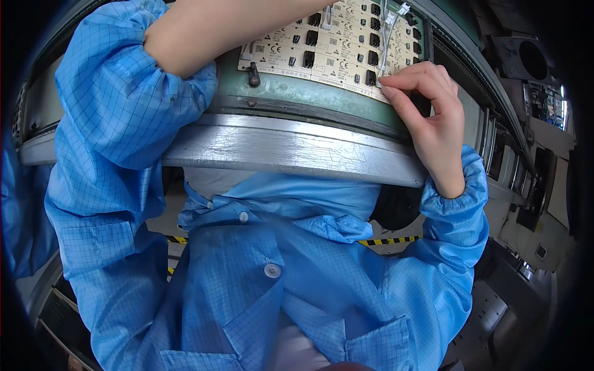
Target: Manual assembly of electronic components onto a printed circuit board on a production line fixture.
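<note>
My right hand [430, 102] is closed in a pinch, thumb against index finger, at the lower right corner of a cream circuit board panel [334, 71]. Between the fingertips is the lower end of a thin pale wire [385, 46], mostly covered. Up along the panel the wire runs to a small white plug [404, 8]. Rows of black connectors [309, 59] stand on the panel, which rests on a green carrier plate [291, 89]. My left forearm [229, 28] crosses over the panel's upper left, and its hand lies beyond the top edge, out of view.
A scratched metal rail [291, 145] runs between my body and the carrier. One black peg [253, 74] stands up from the plate's left part. More rails [486, 80] lie to the right. At the far left, a blue sleeve of another person [25, 210] shows.
</note>
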A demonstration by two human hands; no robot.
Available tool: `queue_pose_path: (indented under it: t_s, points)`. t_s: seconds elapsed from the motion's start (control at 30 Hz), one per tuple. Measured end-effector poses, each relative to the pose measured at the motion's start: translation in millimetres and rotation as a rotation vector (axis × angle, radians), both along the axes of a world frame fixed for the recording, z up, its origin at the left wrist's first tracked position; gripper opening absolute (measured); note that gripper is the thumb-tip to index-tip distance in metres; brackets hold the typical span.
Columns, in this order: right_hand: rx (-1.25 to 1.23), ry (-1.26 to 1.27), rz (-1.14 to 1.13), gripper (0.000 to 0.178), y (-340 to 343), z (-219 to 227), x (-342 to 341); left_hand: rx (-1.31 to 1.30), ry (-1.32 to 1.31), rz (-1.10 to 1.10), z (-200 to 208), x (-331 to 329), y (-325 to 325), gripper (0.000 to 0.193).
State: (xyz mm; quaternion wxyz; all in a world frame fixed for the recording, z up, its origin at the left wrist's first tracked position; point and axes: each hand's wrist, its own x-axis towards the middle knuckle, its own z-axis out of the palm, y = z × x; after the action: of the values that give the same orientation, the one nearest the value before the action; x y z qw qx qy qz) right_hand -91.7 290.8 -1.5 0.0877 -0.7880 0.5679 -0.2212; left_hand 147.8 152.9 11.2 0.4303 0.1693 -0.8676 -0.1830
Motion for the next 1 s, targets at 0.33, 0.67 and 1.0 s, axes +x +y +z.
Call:
queue_pose_path:
  t_s: [0.33, 0.67, 1.0]
  points:
    - [-0.14, 0.127, 0.058, 0.009, -4.2, -1.8, -0.3, -0.016, 0.007, -0.009, 0.6, -0.5, -1.5, 0.008]
    - [-0.182, 0.301, 0.2, 0.028, 14.6, 14.8, -2.1, -0.395, -0.272, 0.323, 1.4, 4.4, 25.6, 0.011]
    - [-0.185, 0.106, 0.079, 0.018, 9.0, 1.2, 9.6, -0.313, -0.358, 0.45, -18.8, -8.9, 32.9, 0.01]
